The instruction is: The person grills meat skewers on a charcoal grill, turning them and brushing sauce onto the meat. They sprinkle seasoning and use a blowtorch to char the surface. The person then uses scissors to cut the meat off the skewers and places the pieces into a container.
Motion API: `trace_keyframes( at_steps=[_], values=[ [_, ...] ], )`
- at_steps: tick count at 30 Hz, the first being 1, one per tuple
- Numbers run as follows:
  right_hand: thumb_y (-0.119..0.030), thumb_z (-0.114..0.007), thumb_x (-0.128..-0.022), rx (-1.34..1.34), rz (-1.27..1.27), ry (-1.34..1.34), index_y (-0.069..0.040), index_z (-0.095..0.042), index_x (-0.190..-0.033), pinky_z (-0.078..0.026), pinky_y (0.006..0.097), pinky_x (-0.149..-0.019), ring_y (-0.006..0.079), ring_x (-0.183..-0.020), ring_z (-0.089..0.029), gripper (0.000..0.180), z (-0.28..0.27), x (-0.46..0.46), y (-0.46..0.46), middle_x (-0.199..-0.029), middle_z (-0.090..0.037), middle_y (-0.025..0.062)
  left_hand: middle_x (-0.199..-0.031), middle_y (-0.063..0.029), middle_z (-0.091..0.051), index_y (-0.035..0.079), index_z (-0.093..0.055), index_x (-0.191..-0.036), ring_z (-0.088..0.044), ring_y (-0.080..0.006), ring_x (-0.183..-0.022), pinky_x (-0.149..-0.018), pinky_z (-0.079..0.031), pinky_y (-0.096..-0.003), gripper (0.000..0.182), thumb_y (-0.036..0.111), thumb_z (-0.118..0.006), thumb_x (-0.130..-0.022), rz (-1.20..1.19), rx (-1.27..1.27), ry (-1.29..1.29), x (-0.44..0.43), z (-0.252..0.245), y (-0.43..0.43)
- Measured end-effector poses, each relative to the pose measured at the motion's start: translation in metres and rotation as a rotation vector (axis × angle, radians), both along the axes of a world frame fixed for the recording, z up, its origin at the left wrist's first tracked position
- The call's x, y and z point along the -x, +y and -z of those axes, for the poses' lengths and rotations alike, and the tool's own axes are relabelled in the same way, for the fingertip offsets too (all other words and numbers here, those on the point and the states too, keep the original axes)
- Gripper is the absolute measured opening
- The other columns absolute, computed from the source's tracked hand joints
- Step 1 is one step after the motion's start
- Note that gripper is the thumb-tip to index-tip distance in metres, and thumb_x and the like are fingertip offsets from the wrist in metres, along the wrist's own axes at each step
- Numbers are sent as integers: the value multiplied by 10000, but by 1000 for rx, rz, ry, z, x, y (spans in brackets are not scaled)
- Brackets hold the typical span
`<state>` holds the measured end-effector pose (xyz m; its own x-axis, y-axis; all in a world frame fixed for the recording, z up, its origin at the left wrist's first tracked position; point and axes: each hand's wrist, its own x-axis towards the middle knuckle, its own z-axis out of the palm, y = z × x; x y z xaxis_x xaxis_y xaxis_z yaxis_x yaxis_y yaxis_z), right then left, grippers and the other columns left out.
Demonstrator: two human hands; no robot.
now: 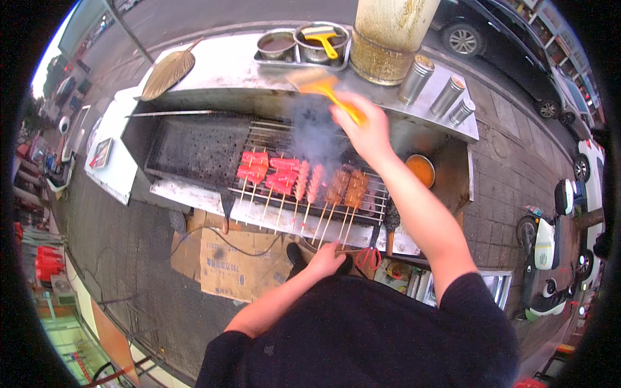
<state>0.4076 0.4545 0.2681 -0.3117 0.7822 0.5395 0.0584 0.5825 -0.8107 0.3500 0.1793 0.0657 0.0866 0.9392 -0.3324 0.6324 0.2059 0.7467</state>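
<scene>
Several skewers lie across the wire grill grate, smoke rising above them. At the left are bright red meat skewers, in the middle pale pink skewers, at the right browned skewers. My right hand holds a yellow-handled basting brush above the grill's back edge; it is blurred. My left hand is at the front edge, by the stick ends of the browned skewers; its fingers are partly hidden, and whether it grips a stick cannot be told. Red-handled scissors are just right of it.
Behind the grill stand two metal sauce pots, one with a second yellow brush on it, a stained metal cylinder and metal shakers. A woven fan lies back left. A bowl of orange seasoning sits inside at right.
</scene>
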Motion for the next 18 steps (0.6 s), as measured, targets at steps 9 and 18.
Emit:
trace_keyframes(
  at_steps=[9, 18],
  values=[
    [-121, -682, -848, 483, 102, 49, 10, -518, -1298, -533, 262, -610, 142, -700, -668, 497, -14, 207, 168, -956, -677, 125, -1119, -144, -658, -9, -543, -1268, -649, -211, -995, -878, -514, -315, 396, 158, -615, -916, -267, 195, -392, 133, -6, -64],
    [-205, -739, -775, 135, 970, -156, 58, -572, -1138, -490, 371, -842, 258, -931, -604, 479, 24, -59, 92, -1011, -614, 180, -945, -83, -663, -9, -568, -1204, -635, -153, -795, -670, -483, -263, 327, 169, -596, -932, -601, 431, -425, 192, 42, -142]
  ],
)
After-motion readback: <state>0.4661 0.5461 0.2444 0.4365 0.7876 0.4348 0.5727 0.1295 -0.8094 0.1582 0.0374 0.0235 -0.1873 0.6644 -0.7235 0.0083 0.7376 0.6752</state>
